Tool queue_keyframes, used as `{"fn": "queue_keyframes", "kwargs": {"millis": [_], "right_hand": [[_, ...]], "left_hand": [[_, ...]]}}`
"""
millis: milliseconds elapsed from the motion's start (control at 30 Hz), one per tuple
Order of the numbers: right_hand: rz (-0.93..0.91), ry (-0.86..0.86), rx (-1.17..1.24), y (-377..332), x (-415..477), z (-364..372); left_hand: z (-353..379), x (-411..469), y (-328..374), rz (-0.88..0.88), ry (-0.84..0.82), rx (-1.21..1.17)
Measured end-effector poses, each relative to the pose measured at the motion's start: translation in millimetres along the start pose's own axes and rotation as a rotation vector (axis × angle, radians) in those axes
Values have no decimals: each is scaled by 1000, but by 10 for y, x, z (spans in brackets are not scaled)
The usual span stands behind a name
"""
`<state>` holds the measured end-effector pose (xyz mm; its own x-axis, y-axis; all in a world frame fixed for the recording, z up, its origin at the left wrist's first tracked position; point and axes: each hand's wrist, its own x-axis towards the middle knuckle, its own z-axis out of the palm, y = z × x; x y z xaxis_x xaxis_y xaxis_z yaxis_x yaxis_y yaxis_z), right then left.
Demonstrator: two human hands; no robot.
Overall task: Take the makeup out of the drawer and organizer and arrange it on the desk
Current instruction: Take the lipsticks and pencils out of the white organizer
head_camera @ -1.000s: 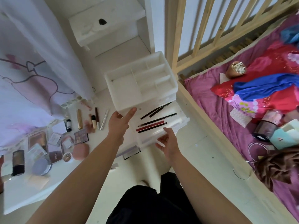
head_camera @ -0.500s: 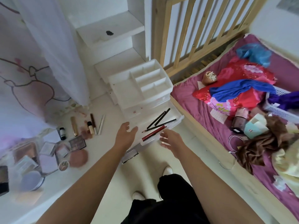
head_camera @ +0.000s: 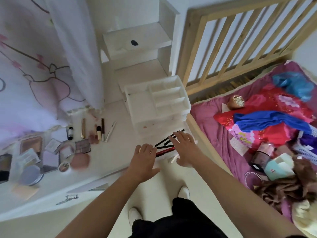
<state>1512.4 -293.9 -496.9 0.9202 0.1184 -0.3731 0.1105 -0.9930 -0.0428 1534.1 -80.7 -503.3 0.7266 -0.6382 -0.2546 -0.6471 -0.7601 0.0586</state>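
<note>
A white organizer (head_camera: 157,97) with empty top compartments stands on the white desk (head_camera: 120,134). Its lowest drawer (head_camera: 186,128) is pulled out and holds several black pencils (head_camera: 164,143) and a red one (head_camera: 165,150). My right hand (head_camera: 184,148) hovers flat over the pencils, fingers spread and straight. My left hand (head_camera: 145,157) lies just left of it at the drawer's front, fingers extended, holding nothing. Laid out on the desk to the left are lip tubes and pens (head_camera: 101,131), an eyeshadow palette (head_camera: 82,146), compacts (head_camera: 30,146) and a pink puff (head_camera: 80,160).
A wooden bed frame (head_camera: 228,40) stands to the right, its purple bedding (head_camera: 214,134) strewn with clothes and boxes. A curtain (head_camera: 34,66) hangs at the left. White shelves (head_camera: 137,42) rise behind the organizer. My feet are on the floor below.
The view tilted and drew back. My right hand moved up from the drawer's front edge over the pencils. My left hand dropped from the organizer to the drawer's left front.
</note>
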Motion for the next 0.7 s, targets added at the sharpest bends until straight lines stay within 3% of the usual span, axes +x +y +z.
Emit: {"fn": "queue_keyframes", "kwargs": {"millis": [167,267,433,700], "right_hand": [[-264,-8,-207,250,360,12],[-344,29,-181,318,509,44],[-231,-141,-4,347,499,51],[-217,-174,80,363,498,41]], "left_hand": [[42,202,201,-95,-77,132],[69,294,291,-157,-114,165],[27,450,367,-230,-160,93],[-6,607,348,-227,-276,-10]]}}
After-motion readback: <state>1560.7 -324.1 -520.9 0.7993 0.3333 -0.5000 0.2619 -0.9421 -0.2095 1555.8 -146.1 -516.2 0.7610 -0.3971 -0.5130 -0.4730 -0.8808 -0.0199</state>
